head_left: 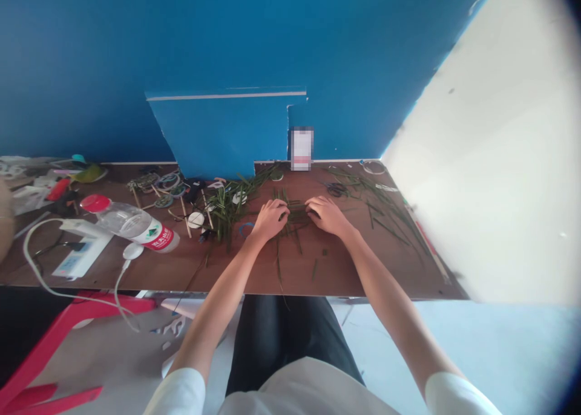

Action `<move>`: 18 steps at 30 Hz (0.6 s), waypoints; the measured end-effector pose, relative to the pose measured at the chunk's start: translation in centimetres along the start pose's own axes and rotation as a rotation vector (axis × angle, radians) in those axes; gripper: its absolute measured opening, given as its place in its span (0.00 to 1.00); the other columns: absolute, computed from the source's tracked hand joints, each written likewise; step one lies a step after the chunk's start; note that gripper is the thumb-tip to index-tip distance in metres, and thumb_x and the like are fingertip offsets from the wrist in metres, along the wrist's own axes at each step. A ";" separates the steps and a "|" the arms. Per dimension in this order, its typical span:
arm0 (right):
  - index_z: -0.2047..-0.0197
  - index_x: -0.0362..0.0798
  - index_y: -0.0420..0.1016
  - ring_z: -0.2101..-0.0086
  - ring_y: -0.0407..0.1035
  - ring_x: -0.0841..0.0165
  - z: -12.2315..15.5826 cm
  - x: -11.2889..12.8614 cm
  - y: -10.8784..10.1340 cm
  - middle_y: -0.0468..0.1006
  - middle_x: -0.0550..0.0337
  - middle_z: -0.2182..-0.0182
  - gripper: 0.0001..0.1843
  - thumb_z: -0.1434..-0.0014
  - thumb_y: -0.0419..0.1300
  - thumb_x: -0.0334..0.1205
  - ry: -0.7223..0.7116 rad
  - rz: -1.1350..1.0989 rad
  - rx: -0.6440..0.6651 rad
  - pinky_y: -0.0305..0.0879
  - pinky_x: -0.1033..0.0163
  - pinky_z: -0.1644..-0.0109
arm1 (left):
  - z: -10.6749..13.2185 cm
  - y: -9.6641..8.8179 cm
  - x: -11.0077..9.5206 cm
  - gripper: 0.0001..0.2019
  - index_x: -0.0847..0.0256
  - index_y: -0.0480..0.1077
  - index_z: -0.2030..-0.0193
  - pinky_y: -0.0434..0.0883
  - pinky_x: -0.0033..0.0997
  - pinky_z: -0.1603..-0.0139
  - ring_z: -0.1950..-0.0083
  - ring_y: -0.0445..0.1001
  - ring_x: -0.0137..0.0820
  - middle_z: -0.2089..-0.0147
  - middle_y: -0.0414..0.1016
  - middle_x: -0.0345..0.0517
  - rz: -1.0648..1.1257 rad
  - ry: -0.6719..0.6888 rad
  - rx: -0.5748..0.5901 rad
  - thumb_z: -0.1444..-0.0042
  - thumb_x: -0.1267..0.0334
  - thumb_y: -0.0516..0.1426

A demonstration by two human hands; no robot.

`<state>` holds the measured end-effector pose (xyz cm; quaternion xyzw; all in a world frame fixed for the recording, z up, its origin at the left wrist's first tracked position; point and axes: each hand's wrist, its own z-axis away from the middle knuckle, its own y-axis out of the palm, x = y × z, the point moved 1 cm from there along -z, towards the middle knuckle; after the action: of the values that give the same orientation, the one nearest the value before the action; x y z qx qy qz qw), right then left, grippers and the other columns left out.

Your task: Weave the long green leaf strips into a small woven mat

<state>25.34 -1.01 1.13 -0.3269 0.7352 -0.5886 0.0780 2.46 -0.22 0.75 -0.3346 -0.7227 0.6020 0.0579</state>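
At the lower left we see a red plastic piece of furniture (40,351), partly below the edge of the brown flat-topped table (338,276). On the table we have a long white power strip (84,254) with a white cable looping from it. Just right of it, a clear plastic bottle with a red cap and a red-and-white label (131,222) lies on its side, a round white disc on a cable (133,251) near its lower side. Further right come thin pale sticks (186,216), then a heap of narrow, flat green strips (222,215).

Our left hand (272,218) is next, palm down, its fingers bent and drawn in toward the thumb over a loose crossing of long green strips (296,216). That crossing sits near the middle of the table, between our hands, with ends reaching toward us. Our right hand (327,214) faces it, fingers bent, tips at the crossing's right side. We cannot tell whether either hand pinches a strip or only rests on it.

Just beyond the right hand we see dark-handled scissors (336,189); farther right, scattered loose green strips (391,230) lie toward the white wall (508,179).
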 end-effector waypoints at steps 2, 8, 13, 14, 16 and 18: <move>0.56 0.49 0.75 0.48 0.64 0.56 0.0 0.1 0.0 0.75 0.52 0.48 0.11 0.36 0.52 0.34 -0.007 0.006 -0.006 0.58 0.51 0.47 | -0.1 0.2 0.0 0.09 0.57 0.76 0.58 0.66 0.42 0.46 0.47 0.68 0.40 0.48 0.72 0.46 -0.001 0.009 -0.013 0.37 0.64 0.53; 0.52 0.50 0.75 0.47 0.63 0.58 -0.1 0.6 0.0 0.74 0.52 0.47 0.19 0.39 0.49 0.25 -0.041 0.024 0.001 0.58 0.53 0.46 | -0.4 0.6 0.1 0.09 0.58 0.75 0.60 0.65 0.41 0.47 0.47 0.68 0.39 0.49 0.73 0.46 -0.038 0.021 -0.022 0.35 0.63 0.54; 0.42 0.53 0.72 0.45 0.60 0.58 -0.2 1.2 0.3 0.71 0.53 0.44 0.31 0.44 0.49 0.20 -0.096 0.049 0.076 0.57 0.54 0.46 | -0.8 0.6 0.1 0.06 0.59 0.75 0.61 0.65 0.39 0.49 0.46 0.67 0.40 0.49 0.73 0.47 -0.075 0.048 -0.009 0.36 0.64 0.56; 0.41 0.54 0.72 0.45 0.60 0.59 -0.2 1.3 0.4 0.71 0.53 0.44 0.32 0.44 0.49 0.20 -0.103 0.050 0.089 0.57 0.54 0.46 | -0.9 0.6 0.1 0.05 0.59 0.75 0.61 0.65 0.39 0.49 0.47 0.67 0.40 0.49 0.73 0.47 -0.081 0.054 -0.010 0.37 0.65 0.56; 0.41 0.54 0.72 0.45 0.59 0.59 -0.3 1.5 0.4 0.71 0.52 0.45 0.32 0.44 0.49 0.20 -0.109 0.049 0.106 0.57 0.54 0.45 | -0.9 0.5 0.0 0.05 0.60 0.74 0.61 0.65 0.39 0.50 0.47 0.67 0.40 0.49 0.73 0.47 -0.090 0.066 -0.013 0.37 0.65 0.56; 0.42 0.53 0.73 0.45 0.59 0.59 -0.3 1.6 0.4 0.71 0.52 0.45 0.32 0.44 0.49 0.19 -0.107 0.050 0.111 0.57 0.55 0.45 | -0.9 0.5 -0.1 0.05 0.61 0.74 0.61 0.64 0.39 0.50 0.47 0.67 0.40 0.49 0.73 0.48 -0.092 0.072 -0.009 0.36 0.66 0.56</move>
<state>23.83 -1.64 1.25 -0.3347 0.7040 -0.6082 0.1499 3.20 0.51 0.54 -0.3228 -0.7375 0.5830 0.1100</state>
